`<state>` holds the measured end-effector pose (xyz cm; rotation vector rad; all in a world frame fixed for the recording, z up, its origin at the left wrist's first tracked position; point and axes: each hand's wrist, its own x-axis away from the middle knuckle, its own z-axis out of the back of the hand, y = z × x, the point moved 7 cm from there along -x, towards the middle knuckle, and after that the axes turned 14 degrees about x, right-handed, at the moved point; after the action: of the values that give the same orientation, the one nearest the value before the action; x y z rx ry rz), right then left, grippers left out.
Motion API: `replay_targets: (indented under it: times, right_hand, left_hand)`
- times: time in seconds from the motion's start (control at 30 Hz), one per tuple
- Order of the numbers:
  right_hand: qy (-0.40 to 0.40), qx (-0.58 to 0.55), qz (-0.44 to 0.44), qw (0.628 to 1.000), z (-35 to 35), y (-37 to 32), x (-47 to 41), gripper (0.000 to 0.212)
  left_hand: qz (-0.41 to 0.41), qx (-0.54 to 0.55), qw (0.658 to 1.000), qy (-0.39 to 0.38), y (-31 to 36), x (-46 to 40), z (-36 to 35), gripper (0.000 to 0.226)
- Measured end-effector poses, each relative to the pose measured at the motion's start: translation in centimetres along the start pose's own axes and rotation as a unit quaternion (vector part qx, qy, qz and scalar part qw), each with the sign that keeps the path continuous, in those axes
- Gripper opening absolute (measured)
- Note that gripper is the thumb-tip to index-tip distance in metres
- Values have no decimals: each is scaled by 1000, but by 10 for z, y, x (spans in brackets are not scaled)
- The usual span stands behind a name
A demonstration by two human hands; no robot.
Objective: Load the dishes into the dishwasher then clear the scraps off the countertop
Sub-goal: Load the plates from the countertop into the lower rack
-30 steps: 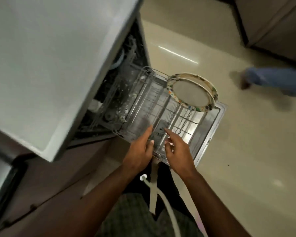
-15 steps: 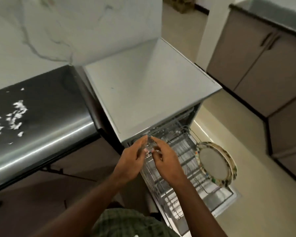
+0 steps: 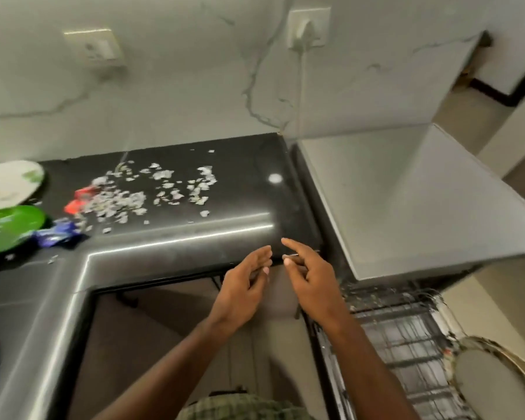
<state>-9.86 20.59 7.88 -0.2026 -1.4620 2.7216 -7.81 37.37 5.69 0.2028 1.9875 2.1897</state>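
Note:
My left hand (image 3: 243, 286) and my right hand (image 3: 309, 278) hover side by side in front of the dark countertop (image 3: 255, 183), fingers relaxed and holding nothing. White paper scraps (image 3: 152, 192) lie scattered on the countertop, with red wrappers (image 3: 76, 201) and a blue wrapper (image 3: 56, 236) beside them. A green plate (image 3: 8, 227) and a white plate (image 3: 9, 184) sit at the far left. At the lower right the dishwasher's wire rack (image 3: 403, 344) is pulled out, with a patterned plate (image 3: 497, 380) standing in it.
The dishwasher's grey top (image 3: 406, 201) stands right of the counter. Two wall sockets (image 3: 99, 48) are on the marble wall, one with a white plug and cable (image 3: 306, 34). Tiled floor shows at the far right.
My view has swung up and left from the dishwasher rack to the countertop. Both hands have lifted away from the rack and now hover at the counter's front edge.

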Motion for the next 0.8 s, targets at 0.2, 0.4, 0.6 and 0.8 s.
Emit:
replay_targets:
  times: [0.2, 0.4, 0.6, 0.8]
  right_hand:
    - [-120, -9, 65, 991, -106, -74, -11, 39]
    - [-215, -8, 128, 968, -186, -126, -18, 37]
    - [-288, -15, 190, 939, -244, -157, -32, 36]
    - [-324, -13, 224, 919, -268, -168, -66, 35]
  left_hand:
    - [15, 17, 991, 133, -12, 39, 126, 43]
    - [31, 54, 962, 266, -21, 91, 202, 40]
    - [47, 48, 933, 352, -24, 116, 243, 38]
    - [46, 50, 905, 421, -19, 103, 266, 37]
